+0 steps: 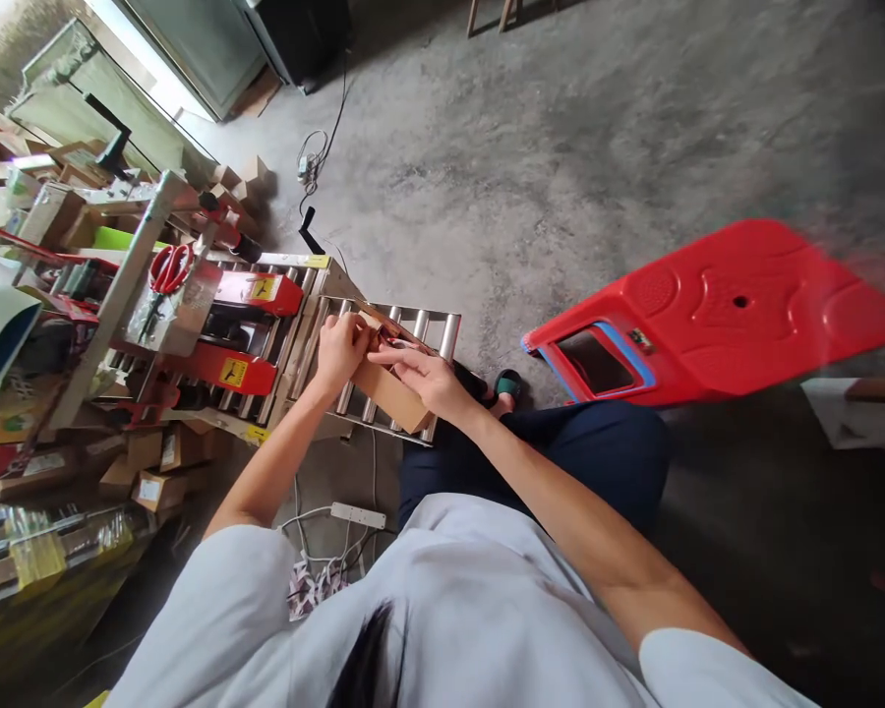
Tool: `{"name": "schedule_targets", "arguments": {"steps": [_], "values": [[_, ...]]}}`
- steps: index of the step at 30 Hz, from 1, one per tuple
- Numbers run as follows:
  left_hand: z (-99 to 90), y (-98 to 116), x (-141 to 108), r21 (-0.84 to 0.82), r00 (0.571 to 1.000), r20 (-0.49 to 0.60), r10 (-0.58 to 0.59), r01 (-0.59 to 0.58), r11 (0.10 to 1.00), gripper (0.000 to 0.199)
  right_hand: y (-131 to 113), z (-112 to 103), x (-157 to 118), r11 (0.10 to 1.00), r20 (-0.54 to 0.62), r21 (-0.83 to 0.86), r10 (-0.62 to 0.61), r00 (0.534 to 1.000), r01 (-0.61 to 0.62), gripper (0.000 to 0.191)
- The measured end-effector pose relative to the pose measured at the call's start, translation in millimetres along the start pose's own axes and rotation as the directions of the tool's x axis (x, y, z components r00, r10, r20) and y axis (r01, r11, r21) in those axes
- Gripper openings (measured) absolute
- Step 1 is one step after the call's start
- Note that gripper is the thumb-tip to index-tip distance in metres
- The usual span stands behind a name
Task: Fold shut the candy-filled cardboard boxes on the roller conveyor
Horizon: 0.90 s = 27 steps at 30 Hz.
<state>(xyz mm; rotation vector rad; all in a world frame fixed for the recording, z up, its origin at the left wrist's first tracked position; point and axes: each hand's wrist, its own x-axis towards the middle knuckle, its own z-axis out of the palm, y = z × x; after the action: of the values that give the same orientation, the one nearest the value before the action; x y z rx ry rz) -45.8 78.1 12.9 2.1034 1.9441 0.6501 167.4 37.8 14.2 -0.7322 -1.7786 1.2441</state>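
A small brown cardboard box (pixel 392 395) lies on the rollers of a short conveyor (pixel 448 336) in front of me. My left hand (pixel 341 349) is at the box's far left end, its fingers curled and pinched together; what sits between the fingertips is too small to make out. My right hand (pixel 429 379) reaches over the near right part of the box, fingers stretched out towards the left hand and touching the box. Between the two hands, something dark and reddish shows at the box's opening, partly hidden by the fingers.
Left of the conveyor stands a red and metal carton-sealing machine (pixel 247 374) with red-handled scissors (pixel 169 269) on it. Many cardboard boxes (pixel 160 489) are piled beyond and below. A red plastic stool (pixel 678 305) stands right. A power strip (pixel 358 515) hangs below.
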Motion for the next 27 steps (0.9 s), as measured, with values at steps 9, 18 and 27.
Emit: {"name": "schedule_targets", "arguments": {"steps": [9, 18, 27], "values": [[20.6, -12.0, -9.0, -0.101, 0.961, -0.266, -0.079, 0.054, 0.993, 0.054, -11.9, 6.7, -14.3, 0.806, 0.024, -0.593, 0.013, 1.0, 0.004, 0.083], [27.1, 33.9, -54.0, -0.229, 0.965, -0.255, 0.061, -0.122, 0.966, 0.054, 19.5, 6.8, -30.5, 0.958, 0.076, -0.287, 0.043, 0.996, -0.02, 0.097], [42.5, 82.4, -92.8, 0.073, 0.909, 0.228, 0.348, -0.373, 0.925, 0.111, 19.0, -25.6, -38.7, 0.922, -0.537, 0.386, 0.224, 0.813, 0.001, 0.066]]}}
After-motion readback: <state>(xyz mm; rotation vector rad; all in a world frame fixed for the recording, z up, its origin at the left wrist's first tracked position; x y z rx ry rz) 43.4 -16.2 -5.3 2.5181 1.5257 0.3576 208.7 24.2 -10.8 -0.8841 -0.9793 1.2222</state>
